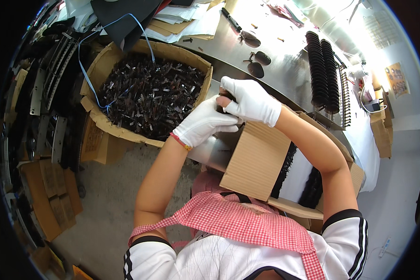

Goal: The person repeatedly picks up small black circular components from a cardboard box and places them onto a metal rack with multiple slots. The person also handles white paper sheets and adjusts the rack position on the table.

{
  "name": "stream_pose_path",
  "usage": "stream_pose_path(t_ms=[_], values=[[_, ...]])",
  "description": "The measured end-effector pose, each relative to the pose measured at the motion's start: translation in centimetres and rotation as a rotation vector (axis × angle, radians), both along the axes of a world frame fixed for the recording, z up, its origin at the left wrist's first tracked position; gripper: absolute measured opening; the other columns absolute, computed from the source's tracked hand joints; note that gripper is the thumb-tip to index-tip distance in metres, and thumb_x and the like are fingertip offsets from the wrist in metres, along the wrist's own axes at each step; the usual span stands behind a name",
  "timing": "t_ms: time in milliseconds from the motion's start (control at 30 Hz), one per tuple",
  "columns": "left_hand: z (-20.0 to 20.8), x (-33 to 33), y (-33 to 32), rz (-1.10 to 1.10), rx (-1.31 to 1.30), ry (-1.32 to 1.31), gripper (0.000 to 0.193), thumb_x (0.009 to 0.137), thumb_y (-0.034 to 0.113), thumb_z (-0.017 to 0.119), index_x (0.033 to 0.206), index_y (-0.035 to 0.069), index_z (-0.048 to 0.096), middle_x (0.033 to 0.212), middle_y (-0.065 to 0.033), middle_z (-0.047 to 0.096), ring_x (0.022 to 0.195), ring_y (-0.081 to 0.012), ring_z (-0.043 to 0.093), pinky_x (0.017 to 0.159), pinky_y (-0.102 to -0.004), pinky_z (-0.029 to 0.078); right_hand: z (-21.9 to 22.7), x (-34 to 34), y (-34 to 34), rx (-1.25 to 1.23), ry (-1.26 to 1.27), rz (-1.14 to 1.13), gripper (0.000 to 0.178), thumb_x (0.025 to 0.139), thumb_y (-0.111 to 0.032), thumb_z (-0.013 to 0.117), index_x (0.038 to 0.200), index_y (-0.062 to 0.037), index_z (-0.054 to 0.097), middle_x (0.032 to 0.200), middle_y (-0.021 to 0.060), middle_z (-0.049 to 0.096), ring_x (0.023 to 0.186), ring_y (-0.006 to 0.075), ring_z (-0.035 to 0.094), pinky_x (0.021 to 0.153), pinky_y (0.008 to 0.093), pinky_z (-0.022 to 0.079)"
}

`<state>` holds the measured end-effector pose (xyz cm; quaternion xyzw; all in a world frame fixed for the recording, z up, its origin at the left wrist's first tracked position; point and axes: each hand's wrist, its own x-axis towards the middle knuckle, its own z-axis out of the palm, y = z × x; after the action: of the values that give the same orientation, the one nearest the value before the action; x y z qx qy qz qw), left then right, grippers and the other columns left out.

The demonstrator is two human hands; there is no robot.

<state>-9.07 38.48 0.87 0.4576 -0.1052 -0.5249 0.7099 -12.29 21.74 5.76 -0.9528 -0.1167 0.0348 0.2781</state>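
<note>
My left hand (205, 122) and my right hand (254, 100), both in white gloves, meet above the metal table's near edge. Their fingers are closed around a small dark piece (229, 89) that is mostly hidden; its kind is not clear. A bare thumb tip pokes out of the right glove and presses toward it. Left of my hands stands a cardboard box (203, 74) full of small dark metal-and-black parts (149, 93). Beyond my hands, dark oval lenses joined by small fittings (255, 70) lie on the table, with another dark lens pair (251, 39) farther back.
An open carton (256, 158) with black rows and a white sheet sits beneath my right forearm. Dark discs stand in long rows on a rack (323, 70) at right. Papers (182, 23), a black pen (231, 19) and a blue strap (82, 65) lie at the back.
</note>
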Motion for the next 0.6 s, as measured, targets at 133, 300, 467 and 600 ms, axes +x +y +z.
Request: stream_pose_path(t_ms=[133,300,467,600], values=[[0.7,-0.4,0.6,0.001,0.196,-0.214,0.029,0.088,0.006,0.071,0.113,-0.002,0.058,0.099,-0.0073,0.067,0.081,-0.0133,0.068,0.063,-0.0245,0.058,0.4,0.0,0.4,-0.091,0.049,-0.028,0.028,0.094,-0.033,0.059,0.095,-0.0056,0.061,0.081,0.0190,0.068,0.076,0.0386,0.067,0.071,0.0452,0.053],[0.6,-0.3,1.2,-0.001,0.214,-0.325,0.051,0.081,0.010,0.077,0.122,-0.004,0.051,0.091,-0.0063,0.064,0.074,-0.0122,0.065,0.064,-0.0258,0.057,0.4,0.3,0.5,0.093,0.203,-0.123,0.032,0.096,-0.035,0.055,0.092,-0.0045,0.063,0.081,0.0222,0.069,0.076,0.0394,0.068,0.071,0.0466,0.053],[-0.6,-3.1,-0.3,0.319,0.656,-1.209,0.076,0.067,0.024,0.086,0.122,-0.006,0.043,0.121,-0.0252,0.051,0.114,-0.0421,0.054,0.101,-0.0461,0.046,-1.1,0.4,3.0,-0.062,0.054,-0.376,0.032,0.095,-0.034,0.053,0.092,-0.0044,0.065,0.080,0.0231,0.069,0.080,0.0413,0.068,0.075,0.0478,0.054],[-1.5,-2.7,-1.4,0.386,0.797,-1.443,0.050,0.077,0.021,0.076,0.108,-0.003,0.044,0.109,-0.0241,0.056,0.097,-0.0413,0.062,0.082,-0.0449,0.055,-2.2,0.7,4.1,-0.005,0.054,-0.289,0.035,0.096,-0.035,0.051,0.094,-0.0030,0.065,0.087,0.0238,0.069,0.083,0.0414,0.067,0.078,0.0476,0.053]])
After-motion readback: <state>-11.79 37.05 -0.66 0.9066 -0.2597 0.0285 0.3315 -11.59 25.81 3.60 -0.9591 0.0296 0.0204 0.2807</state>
